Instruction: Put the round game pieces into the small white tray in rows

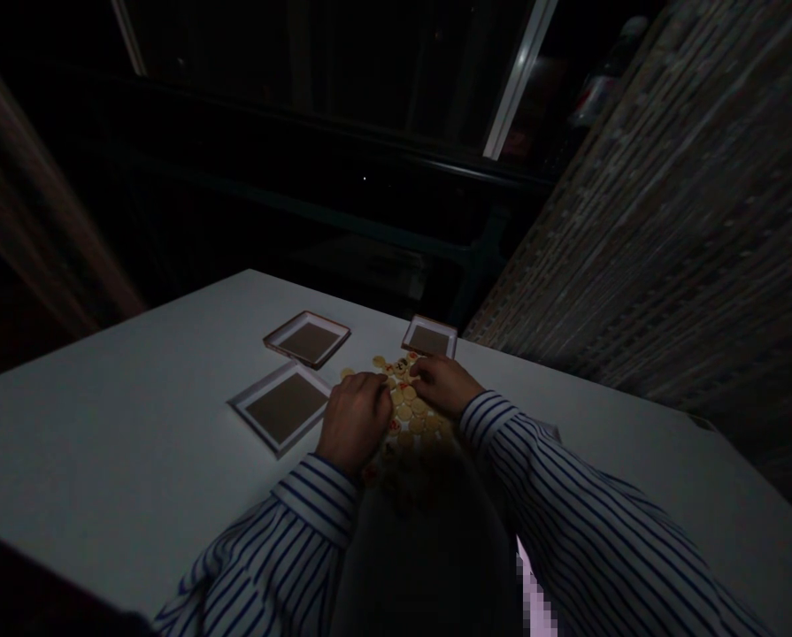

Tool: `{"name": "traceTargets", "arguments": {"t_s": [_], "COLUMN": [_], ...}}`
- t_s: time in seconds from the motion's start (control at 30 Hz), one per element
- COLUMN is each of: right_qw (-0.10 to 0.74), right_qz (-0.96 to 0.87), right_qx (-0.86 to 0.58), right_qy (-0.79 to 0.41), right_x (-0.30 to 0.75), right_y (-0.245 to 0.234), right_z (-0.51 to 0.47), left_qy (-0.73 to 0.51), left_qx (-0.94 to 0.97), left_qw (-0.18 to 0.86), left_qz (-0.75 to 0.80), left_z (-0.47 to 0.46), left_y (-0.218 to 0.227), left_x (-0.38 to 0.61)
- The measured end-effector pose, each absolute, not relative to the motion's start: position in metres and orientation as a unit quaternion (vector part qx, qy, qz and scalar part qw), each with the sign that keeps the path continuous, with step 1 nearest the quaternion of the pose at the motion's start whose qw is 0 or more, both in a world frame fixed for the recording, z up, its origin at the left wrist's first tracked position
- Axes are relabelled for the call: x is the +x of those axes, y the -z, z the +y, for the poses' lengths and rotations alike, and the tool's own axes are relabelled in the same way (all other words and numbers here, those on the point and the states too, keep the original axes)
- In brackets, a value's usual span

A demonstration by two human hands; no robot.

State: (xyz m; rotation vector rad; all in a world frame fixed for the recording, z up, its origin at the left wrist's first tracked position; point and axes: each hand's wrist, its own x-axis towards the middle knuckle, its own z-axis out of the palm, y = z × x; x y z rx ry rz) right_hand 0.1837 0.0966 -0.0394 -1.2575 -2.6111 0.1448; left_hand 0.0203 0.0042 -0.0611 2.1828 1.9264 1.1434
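Round wooden xiangqi pieces [405, 411] lie crowded together on the white table, some showing red or black characters and others plain. On the left side of the pile, my left hand [356, 418] rests with its fingers bent inward; whatever its fingertips hold is hidden. My right hand [445, 382] reaches in from the right, thumb and fingers curled at the upper pieces. Whether a piece sits between them is too dark to make out. The pieces nearest me fall into deep shadow.
A shallow white-rimmed box tray [242, 409] is left of my left hand, with a brown-edged tray [272, 341] behind it. A smaller tray [453, 341] stands beyond the pile. A string curtain [634, 230] hangs along the right of the white table [136, 425].
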Motion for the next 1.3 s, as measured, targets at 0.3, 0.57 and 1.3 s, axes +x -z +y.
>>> {"name": "traceTargets", "arguments": {"t_s": [0.3,0.57,1.3], "right_qw": [0.240,0.265,0.305], "right_qz": [-0.820,-0.723,-0.741], "right_qx": [-0.434,-0.386,-0.358], "right_qy": [-0.285,-0.508,-0.479], "right_x": [0.183,0.176,0.181], "right_y": [0.025,0.018,0.015], "right_z": [0.093,0.076,0.065], "left_qy": [-0.377,-0.427,-0.579], "left_qx": [0.701,0.705,0.586], "left_qw": [0.019,0.023,0.272], "left_qz": [0.605,0.566,0.497], "left_z": [0.004,0.004,0.007], "left_y": [0.061,0.064,0.059], "left_x": [0.021,0.021,0.028]}}
